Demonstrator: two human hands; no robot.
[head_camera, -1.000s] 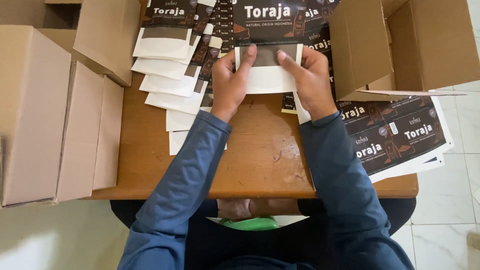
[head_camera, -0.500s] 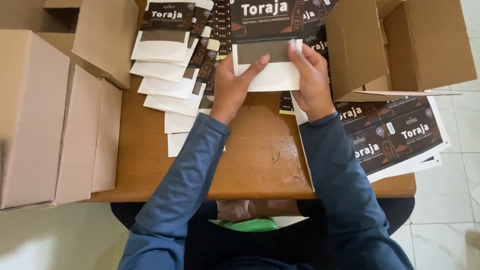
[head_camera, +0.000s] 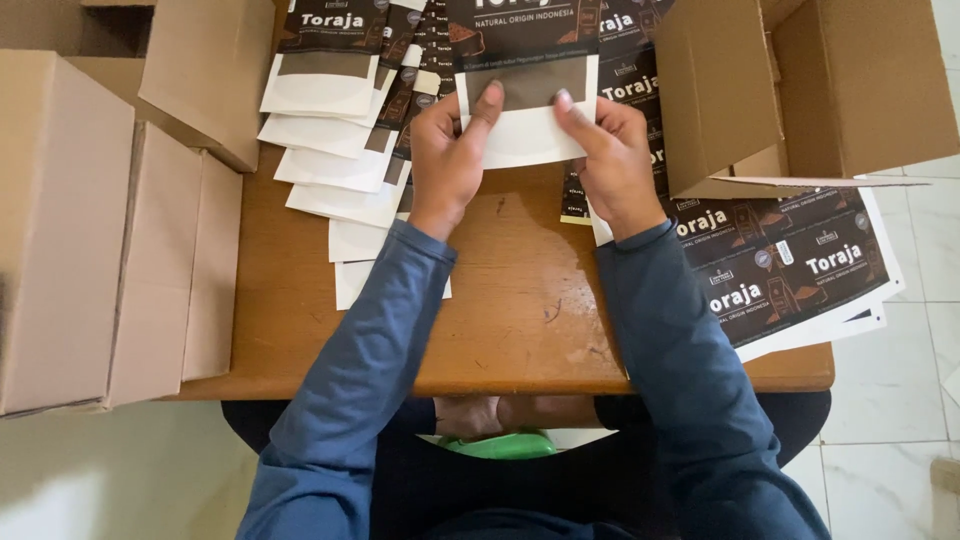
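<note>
A flat printed pouch (head_camera: 527, 95), dark brown on top with a grey band and a white lower part, is held above the wooden table (head_camera: 500, 330). My left hand (head_camera: 450, 155) grips its left edge, with fingers over the grey band. My right hand (head_camera: 610, 160) grips its right edge, index finger on the band. To the left lies a fanned row of the same pouches (head_camera: 335, 150), overlapping one another. Both arms wear blue sleeves.
Brown cardboard boxes (head_camera: 100, 240) stand at the left, one open-flapped (head_camera: 205, 70) behind. An open carton (head_camera: 800, 90) sits at the right on a stack of dark printed sheets (head_camera: 790, 265) that overhangs the table's right edge. White tiled floor surrounds the table.
Both hands have slid the held pouch a little farther away, toward the top of the view. The stacks and boxes have stayed where they were.
</note>
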